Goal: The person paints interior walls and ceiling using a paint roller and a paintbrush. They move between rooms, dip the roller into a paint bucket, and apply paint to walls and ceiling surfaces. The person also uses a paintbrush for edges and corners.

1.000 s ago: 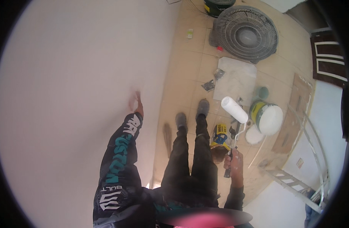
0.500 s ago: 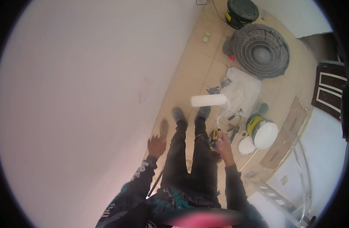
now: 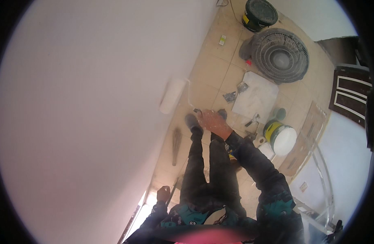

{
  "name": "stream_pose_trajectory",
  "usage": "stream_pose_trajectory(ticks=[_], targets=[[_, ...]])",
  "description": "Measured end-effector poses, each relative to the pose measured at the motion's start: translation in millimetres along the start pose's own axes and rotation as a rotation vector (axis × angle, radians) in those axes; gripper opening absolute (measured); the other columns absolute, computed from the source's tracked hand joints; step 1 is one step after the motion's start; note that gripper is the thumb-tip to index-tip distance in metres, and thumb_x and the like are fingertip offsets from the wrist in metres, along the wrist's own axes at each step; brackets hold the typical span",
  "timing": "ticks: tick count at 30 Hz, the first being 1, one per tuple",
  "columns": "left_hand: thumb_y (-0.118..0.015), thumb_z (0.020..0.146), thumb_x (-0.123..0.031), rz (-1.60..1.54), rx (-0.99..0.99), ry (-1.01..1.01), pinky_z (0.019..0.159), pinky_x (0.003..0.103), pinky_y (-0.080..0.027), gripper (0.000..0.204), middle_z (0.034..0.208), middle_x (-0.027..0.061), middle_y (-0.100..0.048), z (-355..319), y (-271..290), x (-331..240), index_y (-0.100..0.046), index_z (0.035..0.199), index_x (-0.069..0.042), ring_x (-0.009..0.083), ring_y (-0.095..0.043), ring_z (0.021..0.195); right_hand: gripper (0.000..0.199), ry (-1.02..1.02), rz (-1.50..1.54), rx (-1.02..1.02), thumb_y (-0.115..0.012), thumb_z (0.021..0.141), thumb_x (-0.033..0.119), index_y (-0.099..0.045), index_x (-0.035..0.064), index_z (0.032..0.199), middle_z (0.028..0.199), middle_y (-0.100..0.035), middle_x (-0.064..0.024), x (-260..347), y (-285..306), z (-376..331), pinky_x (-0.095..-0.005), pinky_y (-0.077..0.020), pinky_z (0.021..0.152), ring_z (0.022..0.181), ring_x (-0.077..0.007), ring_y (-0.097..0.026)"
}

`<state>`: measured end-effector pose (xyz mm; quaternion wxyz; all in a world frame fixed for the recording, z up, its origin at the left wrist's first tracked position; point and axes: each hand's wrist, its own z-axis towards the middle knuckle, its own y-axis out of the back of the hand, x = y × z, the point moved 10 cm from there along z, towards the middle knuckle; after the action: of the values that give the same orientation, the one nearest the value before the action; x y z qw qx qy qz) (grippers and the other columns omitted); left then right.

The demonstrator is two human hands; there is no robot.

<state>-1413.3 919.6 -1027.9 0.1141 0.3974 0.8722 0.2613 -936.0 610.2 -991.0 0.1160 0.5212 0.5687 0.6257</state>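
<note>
My right hand point(image 3: 213, 123) is wrapped round the handle of a paint roller point(image 3: 173, 96). The roller's white sleeve is tilted and lies at the pale wall point(image 3: 85, 101), by its lower edge; I cannot tell how firmly it touches. A thin bent wire frame joins sleeve and handle. Down by my left hip hangs my left hand point(image 3: 163, 194), its fingers curled in and no object visible in them. Close beside that hand runs a thin dark stick point(image 3: 171, 192). A brush-like bundle point(image 3: 176, 147) lies on the floor along the wall.
On the tiled floor point(image 3: 213, 61) are a grey fan point(image 3: 280, 56), a dark lidded bucket point(image 3: 260, 15) and a whitish board point(image 3: 256, 93) with scrapers point(image 3: 230, 96) at its edge. To the right stand an open bucket of white paint point(image 3: 284, 140) and a metal ladder point(image 3: 327, 191).
My right hand has swung left and forward, bringing the roller from above the floor to the wall. My left hand has dropped back from beside the wall, its spread fingers now curled.
</note>
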Motion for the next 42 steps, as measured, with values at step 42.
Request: stream_pose_trajectory(ticks=[42], targets=[[-0.060,0.093,-0.037,0.076,-0.075,0.068,0.087,0.042,-0.056,0.034,0.101,0.0197,-0.073,-25,2,48,-0.074,0.103,-0.008,0.0349,-0.071,0.094,0.017,-0.037,0.167,-0.049,-0.061,0.087,0.019,-0.066,0.0032,0.091,0.089,-0.064,-0.0124,-69,-111,55,-0.0473,-0.0562,0.072,0.088,-0.0343,-0.065]])
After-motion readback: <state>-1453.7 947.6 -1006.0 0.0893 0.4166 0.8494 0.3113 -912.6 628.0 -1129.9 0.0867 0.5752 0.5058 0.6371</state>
